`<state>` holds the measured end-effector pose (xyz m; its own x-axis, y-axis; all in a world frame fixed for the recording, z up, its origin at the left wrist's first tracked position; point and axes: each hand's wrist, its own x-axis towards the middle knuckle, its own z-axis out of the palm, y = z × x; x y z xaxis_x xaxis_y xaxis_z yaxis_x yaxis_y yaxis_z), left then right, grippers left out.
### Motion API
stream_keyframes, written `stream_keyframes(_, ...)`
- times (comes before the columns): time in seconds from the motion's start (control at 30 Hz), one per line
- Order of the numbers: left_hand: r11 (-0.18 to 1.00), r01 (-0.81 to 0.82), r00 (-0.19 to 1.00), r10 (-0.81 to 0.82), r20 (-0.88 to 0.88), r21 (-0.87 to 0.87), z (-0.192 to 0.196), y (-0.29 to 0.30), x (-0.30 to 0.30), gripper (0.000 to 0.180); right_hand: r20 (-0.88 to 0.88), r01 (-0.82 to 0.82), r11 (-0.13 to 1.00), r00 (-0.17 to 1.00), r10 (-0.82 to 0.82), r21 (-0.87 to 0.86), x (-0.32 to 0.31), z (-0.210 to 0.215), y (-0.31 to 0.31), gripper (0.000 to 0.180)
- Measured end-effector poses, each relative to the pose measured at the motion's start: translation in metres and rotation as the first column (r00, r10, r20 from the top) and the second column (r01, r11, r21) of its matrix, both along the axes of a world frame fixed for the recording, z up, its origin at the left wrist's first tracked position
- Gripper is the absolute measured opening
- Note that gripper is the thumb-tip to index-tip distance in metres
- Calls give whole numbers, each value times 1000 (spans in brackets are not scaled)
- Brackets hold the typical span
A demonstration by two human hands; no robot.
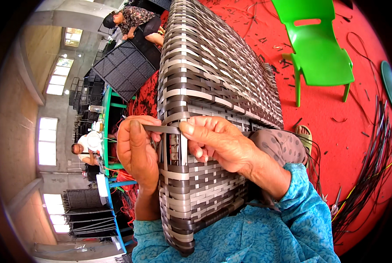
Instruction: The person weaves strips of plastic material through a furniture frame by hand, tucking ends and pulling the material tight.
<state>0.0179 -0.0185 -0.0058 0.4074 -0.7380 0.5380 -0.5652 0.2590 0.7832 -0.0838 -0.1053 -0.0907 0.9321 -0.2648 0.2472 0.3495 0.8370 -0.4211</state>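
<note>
A large woven piece of furniture (231, 57), with flat strips in dark brown, grey and cream, stands in front of me and reaches down to my lap. My left hand (139, 149) is at its left edge, pinching a flat grey-brown weaving strip (164, 129) between thumb and fingers. On the other side of the corner rail, my right hand (226, 142) presses the same strip with thumb and forefinger. Just below the strip, a gap in the weave shows upright strips (175, 151). Beneath that gap, the corner is covered by tightly wrapped bands.
A green plastic chair (318, 48) stands at the upper right on the red floor covering (318, 118). Loose dark strips (367, 171) lie in a bundle at the right, with scraps scattered about. Two other people work at the left, near dark woven panels (125, 70) and tables.
</note>
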Motion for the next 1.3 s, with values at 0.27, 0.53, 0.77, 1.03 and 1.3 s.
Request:
stream_keyframes(0.27,999,-4,1000,4,-13,-36,-2,0,4,22,74,64,993,995,-71,95,10,-2,10,24)
stream_keyframes(0.53,978,25,989,-55,139,209,2,5,15,23,39,30,998,999,-32,47,14,-4,4,26)
stream_keyframes(0.77,936,-60,957,-45,287,347,9,3,13,15,97,-109,990,988,118,-91,25,-18,-11,28)
stream_keyframes(1.03,951,-85,919,-41,393,298,4,2,12,12,144,-118,990,981,128,-76,29,-18,-7,15)
stream_keyframes(1.3,951,-95,940,-12,340,295,1,3,10,16,144,-108,987,982,124,-117,39,-25,-11,22)
